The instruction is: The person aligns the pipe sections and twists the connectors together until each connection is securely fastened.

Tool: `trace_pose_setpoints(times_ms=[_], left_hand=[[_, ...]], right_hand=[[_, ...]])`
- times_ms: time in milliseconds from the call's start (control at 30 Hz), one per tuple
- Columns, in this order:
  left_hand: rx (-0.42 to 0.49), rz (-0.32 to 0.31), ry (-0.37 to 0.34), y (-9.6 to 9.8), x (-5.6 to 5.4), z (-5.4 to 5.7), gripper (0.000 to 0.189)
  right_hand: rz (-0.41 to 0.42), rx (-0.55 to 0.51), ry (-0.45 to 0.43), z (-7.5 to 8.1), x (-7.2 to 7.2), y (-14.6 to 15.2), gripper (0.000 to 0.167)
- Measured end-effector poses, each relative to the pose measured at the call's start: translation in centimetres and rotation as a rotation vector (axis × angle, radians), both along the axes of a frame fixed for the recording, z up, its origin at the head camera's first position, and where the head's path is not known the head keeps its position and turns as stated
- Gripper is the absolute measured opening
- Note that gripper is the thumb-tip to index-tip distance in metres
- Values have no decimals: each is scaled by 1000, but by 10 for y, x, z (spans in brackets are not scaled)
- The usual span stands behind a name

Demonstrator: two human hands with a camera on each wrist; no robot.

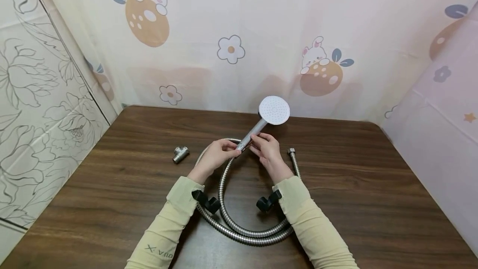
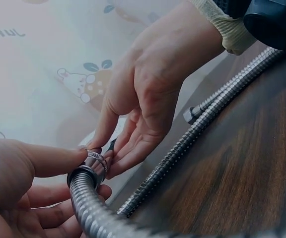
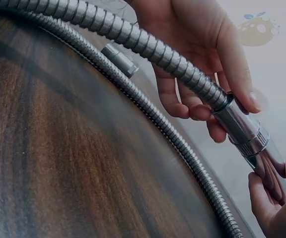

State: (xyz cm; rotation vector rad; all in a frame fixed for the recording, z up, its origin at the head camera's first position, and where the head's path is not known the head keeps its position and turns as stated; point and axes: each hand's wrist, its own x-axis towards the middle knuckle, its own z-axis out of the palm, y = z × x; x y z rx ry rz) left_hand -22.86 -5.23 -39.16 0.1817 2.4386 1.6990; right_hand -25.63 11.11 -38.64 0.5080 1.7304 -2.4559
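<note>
A chrome shower head (image 1: 274,110) with a round white spray face is held tilted above the table, face toward the camera. My right hand (image 1: 269,152) pinches its handle (image 1: 254,132) between thumb and fingers. Just below, my left hand (image 1: 218,155) grips the hose nut (image 3: 236,119) with thumb and fingertips, where the ribbed metal hose (image 2: 91,206) meets the handle. In the right wrist view nut and handle sit end to end, a knurled ring (image 3: 254,144) at the joint. The rest of the hose lies coiled on the table under my forearms.
A small chrome T-shaped fitting (image 1: 181,154) lies on the brown wooden table (image 1: 358,202), left of the hands. The hose's other end nut (image 1: 291,151) rests to the right of my right hand. A patterned curtain (image 1: 201,20) hangs behind the table's far edge.
</note>
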Motion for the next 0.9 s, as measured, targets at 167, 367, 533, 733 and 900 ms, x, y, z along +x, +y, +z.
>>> trace_pose_setpoints(times_ms=[167,367,533,733,900], left_hand=[[4,-1,-3,0,1,-1,26],[18,-15,-10,0,2,0,26],[6,-22,-7,0,2,0,26],[7,-35,-9,1,0,-3,25],[6,-35,-9,2,0,-4,23]], right_hand=[[-2,-4,-7,-3,-1,-1,42],[-1,-5,-11,-6,0,-1,40],[0,0,-20,-8,0,-2,37],[-1,0,-34,-11,-1,-3,34],[-9,2,-32,-12,0,-5,32]])
